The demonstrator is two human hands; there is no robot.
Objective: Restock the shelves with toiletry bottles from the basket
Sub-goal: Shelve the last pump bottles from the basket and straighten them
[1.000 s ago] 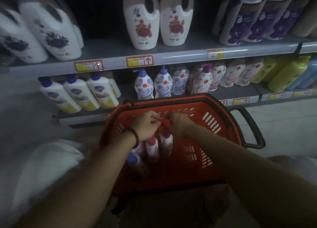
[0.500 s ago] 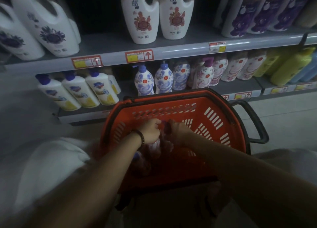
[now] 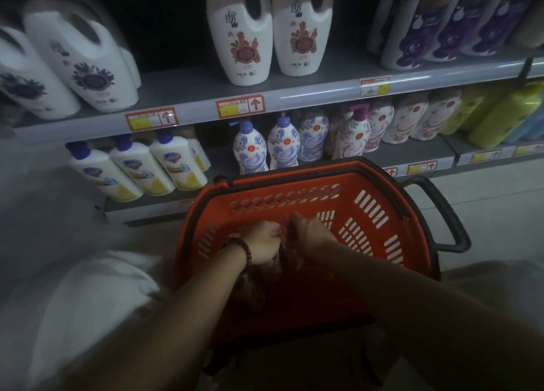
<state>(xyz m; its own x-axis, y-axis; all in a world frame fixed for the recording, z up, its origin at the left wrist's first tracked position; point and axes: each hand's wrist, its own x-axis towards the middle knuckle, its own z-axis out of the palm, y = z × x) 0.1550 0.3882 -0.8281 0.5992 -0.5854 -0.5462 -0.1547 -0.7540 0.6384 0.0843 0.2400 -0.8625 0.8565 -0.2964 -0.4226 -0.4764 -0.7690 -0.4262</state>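
Reaching into the orange basket (image 3: 297, 181), both hands were found close together over its left near part. The left hand (image 3: 263, 245), with a dark bracelet (image 3: 246, 250) at the wrist, had its fingers curled downward. The right hand (image 3: 309, 239) was likewise curled, and its fingertips met the left hand at a purple cap (image 3: 285, 228) that showed between them. Which hand, if either, had a firm hold on that cap could not be established; the light was poor and the fingers were blurred.

The toiletry bottles (image 3: 272, 268) lay directly beneath the hands, inside the basket, dim and largely covered. Their long axis appeared roughly upright, cap toward the palms, though this is a judgement only.

The lower shelf (image 3: 424, 155) stood beyond the basket's far rim, forward of and above the hands. On it, the blue-floral pump bottles (image 3: 250, 152) stood ahead of the left hand, and the pink-floral pump bottles (image 3: 353, 134), one of them purple-capped, stood ahead and to the right. Given the matching cap, the pink-floral row is the probable destination, and the right hand is the nearer to it. A straight lift clear of the rim would be needed first.
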